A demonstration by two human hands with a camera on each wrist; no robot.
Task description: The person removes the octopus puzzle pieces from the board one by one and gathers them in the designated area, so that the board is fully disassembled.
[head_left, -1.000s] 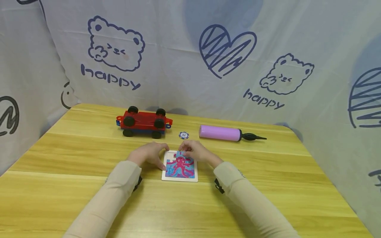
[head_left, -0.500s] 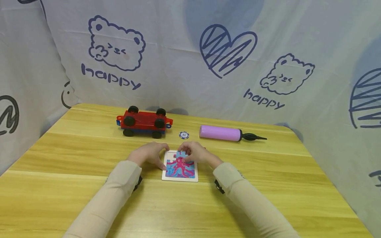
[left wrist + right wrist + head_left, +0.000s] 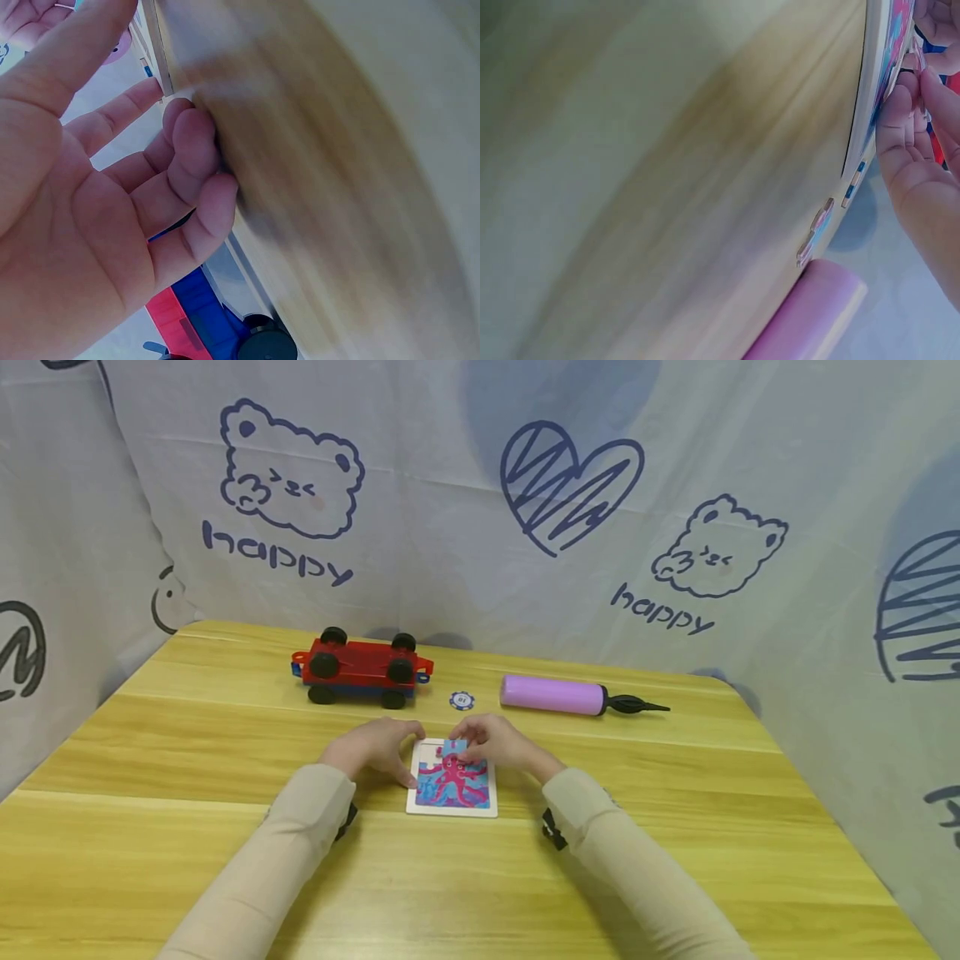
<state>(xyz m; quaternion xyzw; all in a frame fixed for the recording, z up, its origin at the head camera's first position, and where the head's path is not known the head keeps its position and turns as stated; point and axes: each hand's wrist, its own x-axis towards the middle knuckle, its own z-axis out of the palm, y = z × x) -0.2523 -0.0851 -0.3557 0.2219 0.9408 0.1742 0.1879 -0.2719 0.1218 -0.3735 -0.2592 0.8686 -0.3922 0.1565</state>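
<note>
A square jigsaw puzzle of a pink octopus on blue lies in a white puzzle tray at the table's middle. My left hand touches the tray's left side with its thumb and its upper left corner with its index finger. In the left wrist view, the other fingers rest bent on the wood. Between thumb and index finger, my right hand pinches a blue and pink puzzle piece at the tray's upper edge. Pale tray floor shows left of that piece. The right hand partly hides the tray's upper right corner.
Behind the hands stand red and blue toy train cars, stacked with wheels up and down. A poker chip and a purple hand pump lie to their right. The right wrist view shows a loose puzzle piece near the pump.
My right hand shifts slightly and the pinched piece changes its tilt a little over the tray's upper edge. The left hand and the tray stay in place.
</note>
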